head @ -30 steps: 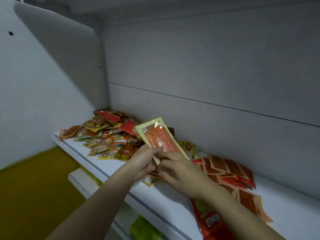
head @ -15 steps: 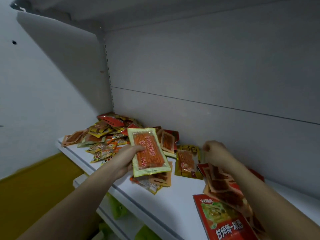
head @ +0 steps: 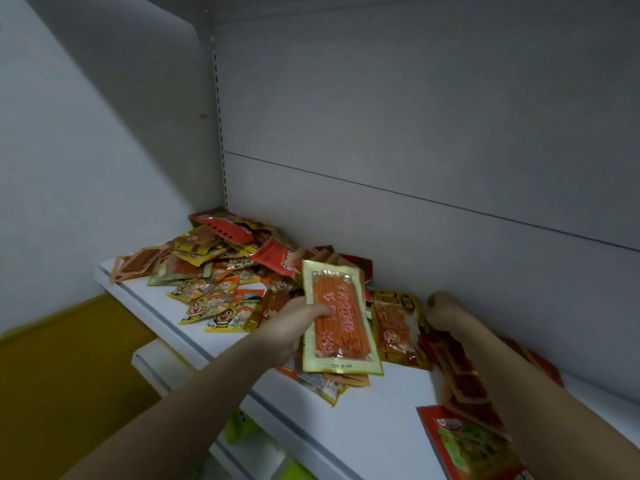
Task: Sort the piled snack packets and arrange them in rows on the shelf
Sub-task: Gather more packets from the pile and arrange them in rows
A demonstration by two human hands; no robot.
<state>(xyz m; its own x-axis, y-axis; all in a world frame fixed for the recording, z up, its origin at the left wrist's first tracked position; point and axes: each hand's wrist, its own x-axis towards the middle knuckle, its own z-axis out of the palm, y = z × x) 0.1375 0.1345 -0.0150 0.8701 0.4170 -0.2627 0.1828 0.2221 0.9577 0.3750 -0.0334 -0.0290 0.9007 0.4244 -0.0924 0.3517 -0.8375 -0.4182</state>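
at the far left of the white shelf (head: 367,420) your piled snack packets (head: 221,268) lie heaped into the back corner, spilling toward the front edge. your left hand (head: 294,327) holds a yellow-edged orange stick packet (head: 337,317) above the shelf, thumb across its face, fingers curled behind it. just right of it lies a yellow packet (head: 398,327). your right hand (head: 443,308) sits by the back wall above a row of red-brown packets (head: 460,372); you cannot tell how its fingers lie. a large red packet (head: 467,445) lies at the front right.

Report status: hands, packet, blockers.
Left hand grips yellow-edged orange stick-snack packet above white shelf. Right hand at back, grip unclear. Unsorted packet pile crowds left end.
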